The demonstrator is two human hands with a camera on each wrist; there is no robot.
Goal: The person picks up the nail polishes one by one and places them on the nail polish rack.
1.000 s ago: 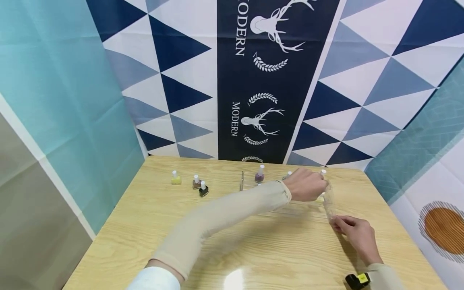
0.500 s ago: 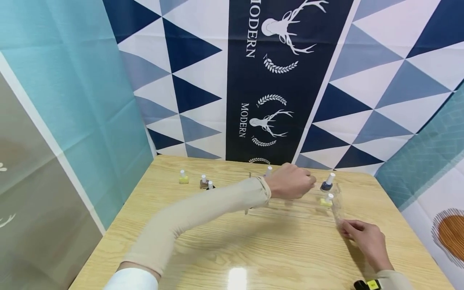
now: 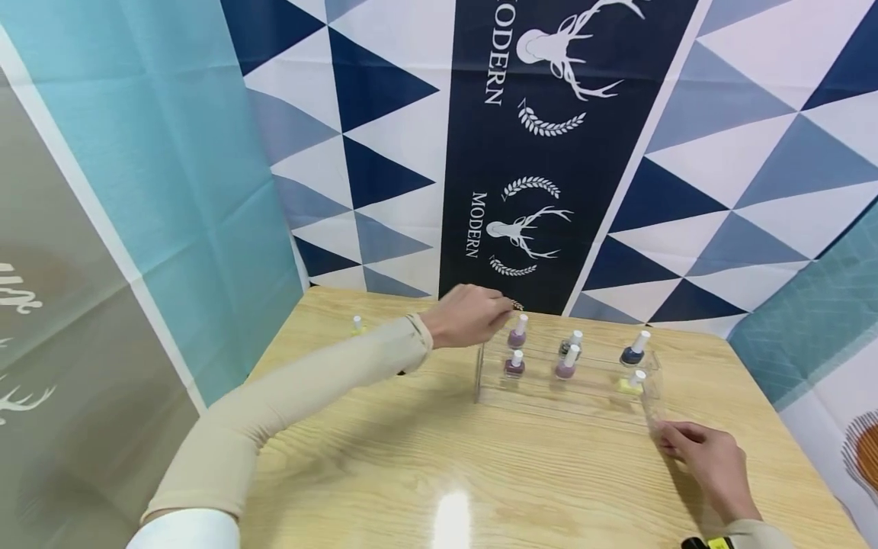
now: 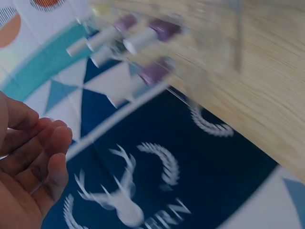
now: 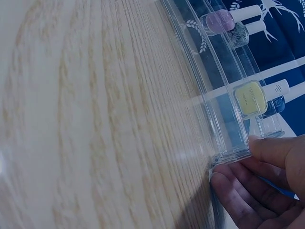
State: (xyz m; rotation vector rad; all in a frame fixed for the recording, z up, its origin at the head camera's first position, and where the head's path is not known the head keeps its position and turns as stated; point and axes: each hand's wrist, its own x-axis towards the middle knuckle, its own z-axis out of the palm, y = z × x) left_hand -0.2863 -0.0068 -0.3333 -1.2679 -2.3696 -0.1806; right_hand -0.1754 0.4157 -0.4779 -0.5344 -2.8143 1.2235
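Observation:
A clear tiered display rack [image 3: 478,381] stands on the table with several nail polish bottles on it. On its upper tier are a purple nail polish [image 3: 517,335], a glittery one [image 3: 569,347] and a navy one [image 3: 632,354]. Lower sit a dark purple bottle [image 3: 514,366], a mauve one [image 3: 565,367] and a yellow one [image 3: 629,384]. My left hand [image 3: 472,316] is in the air by the rack's left end, fingers loosely bent around nothing. With thumb and fingers, my right hand [image 3: 709,461] pinches the rack's near right corner, as the right wrist view shows.
Left of the rack, a yellow nail polish [image 3: 357,325] shows behind my left sleeve, which hides most of a dark bottle [image 3: 401,373]. A patterned cloth wall [image 3: 384,152] rises directly behind the wooden table [image 3: 384,473].
My left hand has moved left, from over the rack's right end to beyond its left end, uncovering the bottles. My right hand keeps hold of the corner. The head view has shifted slightly.

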